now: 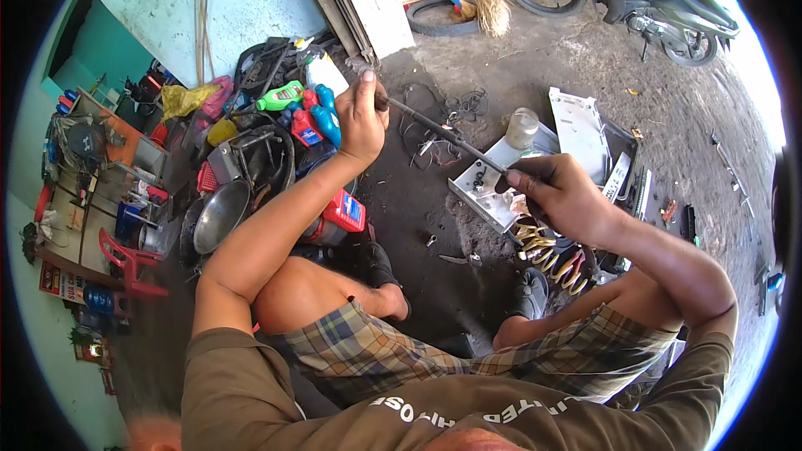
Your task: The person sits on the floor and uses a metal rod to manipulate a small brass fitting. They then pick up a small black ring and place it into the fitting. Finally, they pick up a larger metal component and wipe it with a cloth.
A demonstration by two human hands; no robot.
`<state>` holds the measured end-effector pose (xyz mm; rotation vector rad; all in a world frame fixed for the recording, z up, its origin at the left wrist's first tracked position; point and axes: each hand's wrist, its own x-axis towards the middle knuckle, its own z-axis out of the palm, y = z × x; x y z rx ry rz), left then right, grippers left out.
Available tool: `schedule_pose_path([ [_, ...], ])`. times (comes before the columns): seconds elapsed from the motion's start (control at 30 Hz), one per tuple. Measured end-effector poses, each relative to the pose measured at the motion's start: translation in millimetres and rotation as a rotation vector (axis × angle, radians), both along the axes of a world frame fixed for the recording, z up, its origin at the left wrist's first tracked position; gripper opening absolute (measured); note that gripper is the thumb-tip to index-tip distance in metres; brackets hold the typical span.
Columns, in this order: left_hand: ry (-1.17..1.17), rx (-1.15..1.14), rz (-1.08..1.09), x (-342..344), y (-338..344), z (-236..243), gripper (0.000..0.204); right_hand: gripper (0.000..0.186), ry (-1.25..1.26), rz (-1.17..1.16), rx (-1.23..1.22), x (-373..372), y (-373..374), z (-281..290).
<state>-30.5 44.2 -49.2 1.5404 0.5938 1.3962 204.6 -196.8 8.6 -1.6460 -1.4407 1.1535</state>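
A long, thin dark metal rod (pixel 447 134) slants between my two hands above the floor. My left hand (pixel 363 119) is closed round its far-left end, with the thumb pointing up. At the lower right end, my right hand (pixel 561 197) grips the rod between thumb and fingers. Below and beside my right hand lies an open grey metal case (pixel 493 210) with a few small dark parts (pixel 479 177) in it. A glass jar (pixel 522 128) stands on the case's far side. Both ends of the rod are partly hidden by my fingers.
Bottles, including a red jug (pixel 345 211), and a round metal pan (pixel 221 216) crowd the left. A coiled yellow hose (pixel 551 259) lies near my right foot. Pliers-like tool (pixel 459 259) rests between my feet. A broom (pixel 487 7), tyre (pixel 441 18) and motorbike (pixel 626 0) are farther off.
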Motion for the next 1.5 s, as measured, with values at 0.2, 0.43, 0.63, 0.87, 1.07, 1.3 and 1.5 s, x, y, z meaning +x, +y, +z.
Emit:
schedule_pose_path([
  [0.2, 0.080, -0.026, -0.028, -1.5, 0.3, -1.6, 0.052, 0.027, -0.653, 0.066, 0.440, 10.0, -1.7, -19.5],
  [0.43, 0.264, -0.383, -0.103, -1.6, -0.4, -3.8, 0.050, 0.061, -1.446, 0.118, 0.748, 29.0, 4.0, -22.3],
  [0.63, 0.374, -0.831, -0.196, -6.6, 8.2, -24.8, 0.046, 0.042, -1.289, 0.143, 0.604, 29.5, 18.3, -41.0],
  [0.87, 0.676, -0.524, -0.068, -6.4, 15.0, -65.3, 0.053, 0.017, -1.003, 0.194, 0.393, 28.0, 31.4, -82.0],
  [1.07, 0.790, -0.787, -0.225, -14.6, 25.5, -79.2, 0.050, 0.013, -0.984, 0.181, 0.274, 28.7, 47.0, -108.7],
  [1.3, 0.494, -0.712, -0.170, -15.0, 38.8, -60.0, 0.036, 0.023, -0.721, 0.293, -0.082, 19.3, 60.6, -175.4],
  [1.5, 0.595, -0.482, -0.215, -5.8, 30.0, -48.2, 0.031, 0.023, -0.720, 0.647, -0.365, -63.6, 63.5, -265.4],
])
